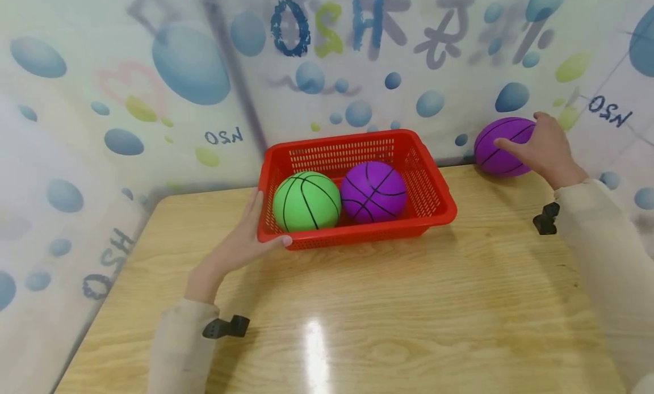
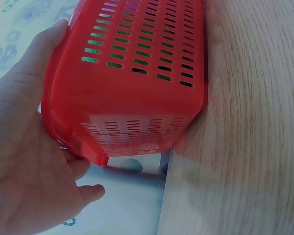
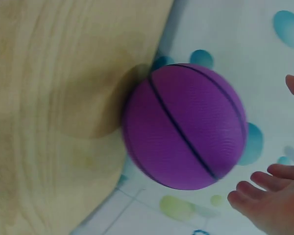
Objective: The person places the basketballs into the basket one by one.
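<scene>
A red plastic basket (image 1: 357, 233) with slotted walls stands on the wooden table, holding a green ball (image 1: 307, 201) and a purple ball (image 1: 373, 192) side by side. At its front left corner, my left hand (image 1: 238, 243) grips the rim. The thumb lies along the front and the fingers along the left side; part of them is hidden by the rim in the left wrist view. A second purple ball (image 3: 186, 126) with black lines rests at the table's back right edge. My right hand (image 1: 549, 150) hovers over it, thumb and fingers spread apart, holding nothing.
Behind the table (image 1: 388, 314) hangs a pale sheet (image 1: 168, 138) printed with blue and green bubbles and lettering. The far purple ball stands close to this sheet. A small black device (image 1: 546, 218) sits on the right wrist, another (image 1: 227, 327) on the left.
</scene>
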A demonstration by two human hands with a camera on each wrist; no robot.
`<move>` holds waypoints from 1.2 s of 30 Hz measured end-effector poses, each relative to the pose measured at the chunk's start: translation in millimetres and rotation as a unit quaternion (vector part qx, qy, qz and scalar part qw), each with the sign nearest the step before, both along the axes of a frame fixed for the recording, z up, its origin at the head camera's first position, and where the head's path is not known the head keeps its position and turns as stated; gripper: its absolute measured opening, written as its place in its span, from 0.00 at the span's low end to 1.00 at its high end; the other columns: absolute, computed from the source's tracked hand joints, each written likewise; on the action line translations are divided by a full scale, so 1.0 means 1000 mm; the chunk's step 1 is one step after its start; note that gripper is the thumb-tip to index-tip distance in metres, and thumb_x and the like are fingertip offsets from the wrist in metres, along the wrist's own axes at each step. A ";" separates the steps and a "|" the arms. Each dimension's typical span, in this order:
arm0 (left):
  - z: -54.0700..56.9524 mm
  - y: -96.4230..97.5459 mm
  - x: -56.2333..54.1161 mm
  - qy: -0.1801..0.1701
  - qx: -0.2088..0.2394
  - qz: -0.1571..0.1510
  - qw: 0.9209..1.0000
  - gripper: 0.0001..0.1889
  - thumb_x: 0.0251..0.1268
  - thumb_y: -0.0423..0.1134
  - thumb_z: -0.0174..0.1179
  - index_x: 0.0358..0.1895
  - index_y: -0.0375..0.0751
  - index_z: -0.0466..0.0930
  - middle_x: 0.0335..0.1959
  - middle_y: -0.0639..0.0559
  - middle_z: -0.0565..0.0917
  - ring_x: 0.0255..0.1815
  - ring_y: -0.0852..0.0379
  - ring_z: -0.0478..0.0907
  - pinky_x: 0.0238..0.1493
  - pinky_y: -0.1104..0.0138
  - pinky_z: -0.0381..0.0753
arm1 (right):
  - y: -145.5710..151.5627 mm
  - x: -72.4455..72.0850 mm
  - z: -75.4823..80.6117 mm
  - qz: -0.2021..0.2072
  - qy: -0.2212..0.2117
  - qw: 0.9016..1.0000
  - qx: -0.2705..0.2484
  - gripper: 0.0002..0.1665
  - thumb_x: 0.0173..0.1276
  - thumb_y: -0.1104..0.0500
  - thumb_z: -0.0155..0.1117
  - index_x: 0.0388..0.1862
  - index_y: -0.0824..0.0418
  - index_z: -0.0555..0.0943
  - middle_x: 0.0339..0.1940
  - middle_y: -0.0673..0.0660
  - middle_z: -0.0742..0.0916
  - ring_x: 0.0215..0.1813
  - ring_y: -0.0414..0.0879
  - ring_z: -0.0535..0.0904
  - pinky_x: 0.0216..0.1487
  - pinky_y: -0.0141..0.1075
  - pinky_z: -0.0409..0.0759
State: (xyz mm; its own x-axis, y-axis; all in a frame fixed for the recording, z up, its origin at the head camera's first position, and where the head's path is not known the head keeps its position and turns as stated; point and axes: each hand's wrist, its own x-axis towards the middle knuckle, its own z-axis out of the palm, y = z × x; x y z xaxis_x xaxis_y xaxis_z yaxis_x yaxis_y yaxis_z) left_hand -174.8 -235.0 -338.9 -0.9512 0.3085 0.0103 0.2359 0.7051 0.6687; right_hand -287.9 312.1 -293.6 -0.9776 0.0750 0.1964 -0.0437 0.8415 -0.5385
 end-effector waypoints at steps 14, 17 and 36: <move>0.000 0.001 0.002 0.009 -0.005 -0.004 1.000 0.60 0.51 0.60 0.64 0.73 0.50 0.25 0.73 0.53 0.26 0.73 0.46 0.33 0.63 0.43 0.56 | 0.012 -0.012 -0.025 -0.042 -0.058 0.997 0.028 0.70 0.57 0.33 0.59 0.67 0.81 0.31 0.64 0.85 0.48 0.63 0.79 0.48 0.60 0.66 0.52; 0.001 0.002 0.003 0.007 -0.008 -0.003 1.000 0.60 0.51 0.60 0.64 0.74 0.50 0.25 0.73 0.53 0.26 0.73 0.46 0.33 0.63 0.43 0.55 | 0.012 -0.016 -0.028 -0.044 -0.065 0.996 0.039 0.72 0.56 0.32 0.59 0.66 0.82 0.31 0.63 0.86 0.49 0.63 0.79 0.48 0.61 0.66 0.51; 0.000 0.000 0.002 0.015 -0.001 -0.002 1.000 0.60 0.50 0.60 0.65 0.74 0.50 0.27 0.74 0.52 0.28 0.73 0.47 0.34 0.63 0.44 0.57 | 0.009 -0.017 -0.052 -0.128 0.009 0.992 0.022 0.72 0.51 0.38 0.68 0.67 0.80 0.33 0.65 0.83 0.50 0.64 0.76 0.48 0.63 0.63 0.52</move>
